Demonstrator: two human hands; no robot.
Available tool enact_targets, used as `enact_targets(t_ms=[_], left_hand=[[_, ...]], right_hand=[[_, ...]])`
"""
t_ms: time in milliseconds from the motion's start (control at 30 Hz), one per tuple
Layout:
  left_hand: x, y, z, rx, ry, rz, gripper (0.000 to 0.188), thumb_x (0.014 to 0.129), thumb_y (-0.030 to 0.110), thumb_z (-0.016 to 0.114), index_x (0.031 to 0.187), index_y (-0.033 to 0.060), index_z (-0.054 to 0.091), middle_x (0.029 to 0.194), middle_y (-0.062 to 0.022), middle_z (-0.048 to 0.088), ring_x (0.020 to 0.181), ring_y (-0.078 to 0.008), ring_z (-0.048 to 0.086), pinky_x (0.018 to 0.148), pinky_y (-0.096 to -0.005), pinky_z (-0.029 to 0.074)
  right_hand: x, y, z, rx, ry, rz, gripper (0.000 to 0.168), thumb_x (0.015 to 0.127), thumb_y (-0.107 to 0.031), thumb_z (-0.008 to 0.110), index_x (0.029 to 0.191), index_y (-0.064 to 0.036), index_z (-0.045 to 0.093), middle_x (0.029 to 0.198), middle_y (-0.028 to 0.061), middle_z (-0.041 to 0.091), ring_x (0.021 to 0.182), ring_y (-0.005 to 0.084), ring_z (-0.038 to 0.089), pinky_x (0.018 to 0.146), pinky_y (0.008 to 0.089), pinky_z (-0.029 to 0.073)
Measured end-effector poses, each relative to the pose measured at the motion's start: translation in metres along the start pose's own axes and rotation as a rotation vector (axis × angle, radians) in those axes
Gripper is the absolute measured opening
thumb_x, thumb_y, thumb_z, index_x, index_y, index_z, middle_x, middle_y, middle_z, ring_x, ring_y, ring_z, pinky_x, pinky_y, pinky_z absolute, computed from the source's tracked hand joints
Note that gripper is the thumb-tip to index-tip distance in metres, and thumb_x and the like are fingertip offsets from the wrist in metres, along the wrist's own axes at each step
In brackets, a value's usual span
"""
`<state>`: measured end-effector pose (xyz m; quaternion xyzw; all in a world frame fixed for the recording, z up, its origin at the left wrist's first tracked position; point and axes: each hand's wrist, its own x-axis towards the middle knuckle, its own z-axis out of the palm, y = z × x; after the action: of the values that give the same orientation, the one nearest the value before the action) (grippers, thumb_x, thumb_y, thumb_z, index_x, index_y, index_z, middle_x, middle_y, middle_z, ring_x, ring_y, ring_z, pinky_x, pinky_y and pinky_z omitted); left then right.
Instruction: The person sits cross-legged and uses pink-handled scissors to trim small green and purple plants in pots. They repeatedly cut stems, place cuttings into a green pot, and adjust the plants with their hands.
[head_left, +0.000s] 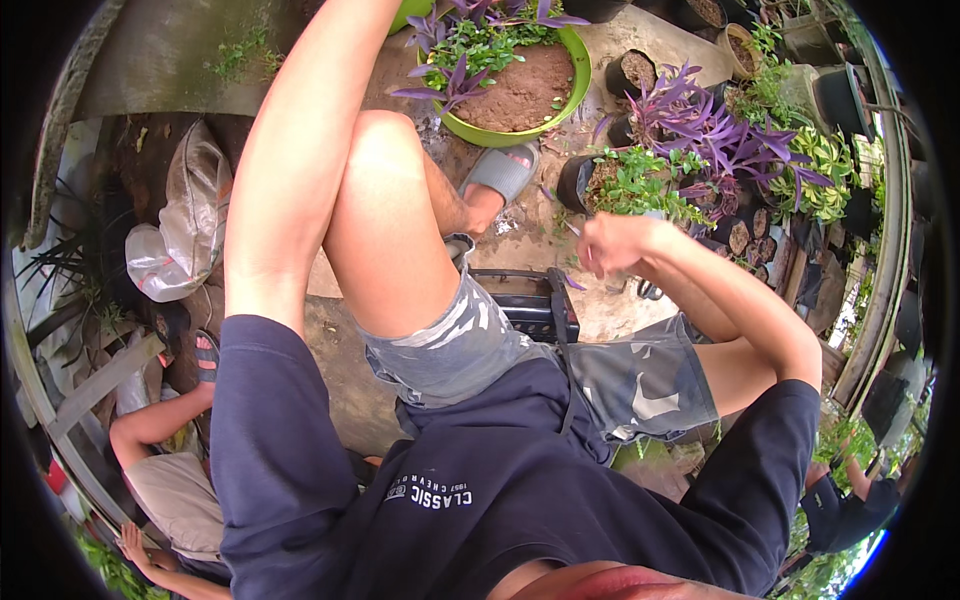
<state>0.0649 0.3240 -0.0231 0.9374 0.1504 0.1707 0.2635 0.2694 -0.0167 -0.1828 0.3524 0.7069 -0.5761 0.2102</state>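
Observation:
My left hand is out of view; its forearm runs past the top edge, beside my raised left knee. My right hand (616, 244), slightly blurred, is bent inward over the ground by my right leg. A thin pale pointed object (573, 228) sticks out from its fingers; too little shows to name it. Before me stands a wide lime-green pot (504, 138) with brown soil (521, 94), green leafy plants (469, 60) and purple-leaved plants (454, 88). Just beyond my right hand is a black nursery bag (576, 184) with a small-leaved green plant (637, 180).
A black plastic crate (525, 307) lies between my legs. Purple plants (697, 124) and several soil-filled bags (631, 73) crowd the right. At left are a white woven sack (184, 225) and a seated person (169, 480). Another person (847, 506) is at far right.

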Motion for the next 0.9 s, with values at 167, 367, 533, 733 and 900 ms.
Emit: enact_targets(t_ms=[167,367,533,733,900], left_hand=[[0.008,-0.017,0.023,-0.051,-0.072,-0.139,0.021,0.089,0.017,0.076,0.106,0.0037,0.076,0.092,-0.0125,0.078,0.082,-0.0201,0.072,0.076,-0.0351,0.059],[0.003,-0.032,0.033,-0.047,-0.114,-0.217,0.023,0.088,0.018,0.076,0.107,0.004,0.077,0.093,-0.0105,0.078,0.084,-0.0198,0.073,0.077,-0.0347,0.059],[0.001,-0.035,0.032,-0.04,-0.096,-0.248,0.023,0.088,0.018,0.077,0.108,0.0055,0.077,0.093,-0.0108,0.078,0.084,-0.0194,0.073,0.078,-0.0353,0.059],[-0.003,-0.043,0.037,-0.014,-0.124,-0.313,0.024,0.088,0.017,0.076,0.109,0.0057,0.077,0.095,-0.0116,0.079,0.086,-0.0195,0.073,0.08,-0.0344,0.059],[-0.003,-0.042,0.036,-0.005,-0.143,-0.326,0.024,0.089,0.017,0.075,0.109,0.0049,0.077,0.097,-0.011,0.079,0.089,-0.0196,0.074,0.083,-0.0347,0.059]], right_hand=[[0.073,0.106,0.142,-0.478,-0.081,0.367,0.021,0.089,-0.02,0.063,0.094,-0.005,0.077,0.093,0.0116,0.078,0.088,0.0253,0.077,0.08,0.038,0.062],[0.11,0.16,0.205,-0.313,0.485,0.684,0.025,0.094,-0.012,0.055,0.111,-0.002,0.07,0.103,0.0181,0.076,0.094,0.0324,0.076,0.081,0.0437,0.06],[0.115,0.162,0.219,-0.288,0.678,0.698,0.025,0.09,-0.012,0.059,0.112,-0.001,0.063,0.106,0.0217,0.07,0.101,0.0365,0.07,0.086,0.045,0.057],[0.117,0.169,0.222,0.007,0.9,0.806,0.031,0.093,-0.02,0.064,0.12,-0.007,0.057,0.117,0.0222,0.058,0.112,0.0406,0.062,0.089,0.0482,0.056],[0.117,0.17,0.22,0.032,0.903,0.872,0.036,0.1,-0.035,0.063,0.127,-0.011,0.055,0.117,0.017,0.056,0.11,0.0367,0.063,0.085,0.0504,0.056]])
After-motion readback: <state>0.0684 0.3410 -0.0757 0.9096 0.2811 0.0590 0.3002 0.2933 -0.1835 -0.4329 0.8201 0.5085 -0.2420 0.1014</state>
